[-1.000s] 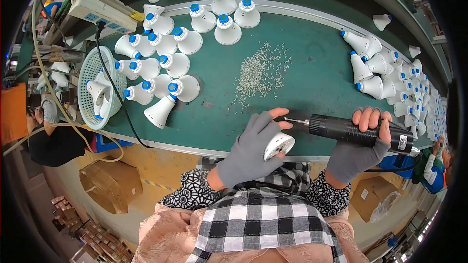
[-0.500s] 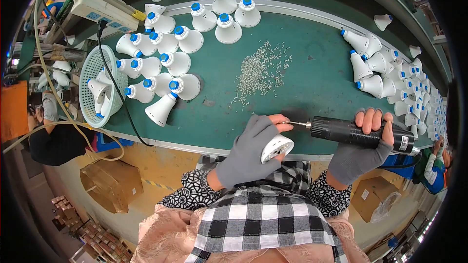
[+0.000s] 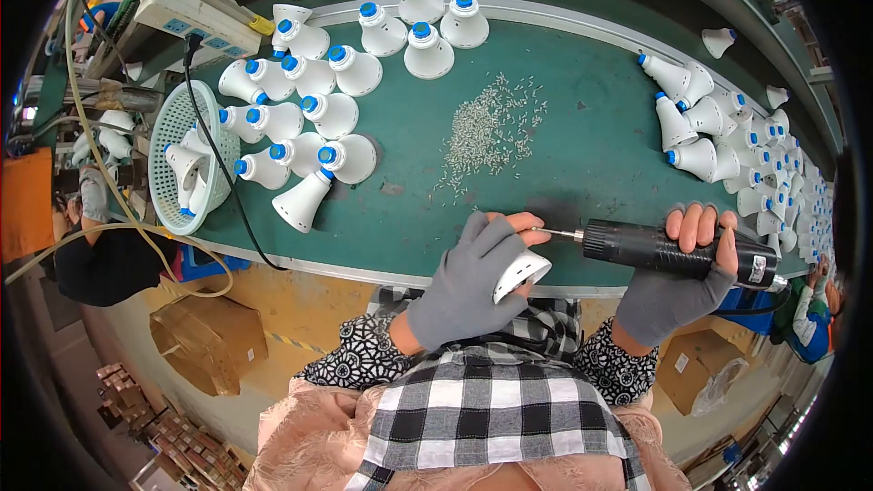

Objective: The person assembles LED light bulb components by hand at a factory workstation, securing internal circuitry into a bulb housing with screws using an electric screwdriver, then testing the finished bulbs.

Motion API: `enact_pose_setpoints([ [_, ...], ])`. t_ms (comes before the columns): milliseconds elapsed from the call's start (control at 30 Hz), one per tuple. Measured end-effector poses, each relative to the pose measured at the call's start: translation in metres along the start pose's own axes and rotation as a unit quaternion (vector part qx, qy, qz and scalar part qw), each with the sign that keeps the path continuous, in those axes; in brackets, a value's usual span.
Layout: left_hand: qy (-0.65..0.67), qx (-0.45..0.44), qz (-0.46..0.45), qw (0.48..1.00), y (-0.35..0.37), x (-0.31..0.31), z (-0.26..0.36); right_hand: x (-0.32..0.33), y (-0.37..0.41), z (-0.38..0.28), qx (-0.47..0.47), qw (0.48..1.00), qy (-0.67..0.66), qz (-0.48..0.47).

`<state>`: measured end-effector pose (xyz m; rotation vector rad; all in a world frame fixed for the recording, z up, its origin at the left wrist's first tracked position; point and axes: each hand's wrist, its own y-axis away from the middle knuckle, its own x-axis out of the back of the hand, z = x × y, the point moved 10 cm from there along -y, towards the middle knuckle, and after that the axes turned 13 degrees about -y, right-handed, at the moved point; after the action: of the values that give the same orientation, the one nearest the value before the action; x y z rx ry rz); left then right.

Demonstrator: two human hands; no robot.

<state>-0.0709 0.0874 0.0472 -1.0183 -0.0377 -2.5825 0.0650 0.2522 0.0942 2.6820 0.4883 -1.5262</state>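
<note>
White flared plastic housing (image 3: 522,275) sits in the grey-gloved left hand (image 3: 464,286), clasped at palm and thumb, while its fingertips meet the slim metal bit (image 3: 558,233). At three o'clock, the grey-gloved right hand (image 3: 671,298) grips the black cylindrical power driver (image 3: 627,246) — best kept level, bit steady, pressure light.

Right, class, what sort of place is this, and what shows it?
Probably a factory workshop: there are many matching white cones, a pile of tiny screw-like pieces, and a black power tool in the right hand.
</note>
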Motion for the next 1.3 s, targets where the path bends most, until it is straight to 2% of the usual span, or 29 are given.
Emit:
enact_pose_setpoints([
  [400,-0.035,-0.016,0.002,0.999,0.001,-0.003,0.005,0.000,0.002,-0.001,-0.001,1.000,0.006,-0.002],
  [633,-0.031,-0.063,-0.015,0.997,0.002,-0.009,0.003,-0.010,-0.003,0.003,-0.031,0.996,-0.010,-0.079],
  [767,0.150,0.071,-0.037,0.985,0.002,-0.018,-0.021,-0.001,-0.002,-0.018,0.019,0.999,-0.008,-0.045],
  [833,0.261,0.148,-0.047,0.953,0.007,-0.035,-0.041,0.002,0.004,-0.029,0.038,0.999,-0.005,-0.024],
  [867,0.318,0.240,-0.073,0.914,0.016,-0.049,-0.053,0.003,0.007,-0.034,0.046,0.999,-0.002,-0.016],
  [967,0.334,0.299,-0.090,0.889,0.022,-0.060,-0.059,0.001,0.019,-0.039,0.048,0.999,0.015,-0.018],
  [1167,0.315,0.277,-0.074,0.905,0.021,-0.062,-0.057,-0.007,0.035,-0.030,0.059,0.995,0.065,-0.036],
  [1300,0.298,0.259,-0.064,0.916,0.020,-0.062,-0.055,-0.022,0.038,-0.019,0.037,0.994,0.047,-0.087],
])
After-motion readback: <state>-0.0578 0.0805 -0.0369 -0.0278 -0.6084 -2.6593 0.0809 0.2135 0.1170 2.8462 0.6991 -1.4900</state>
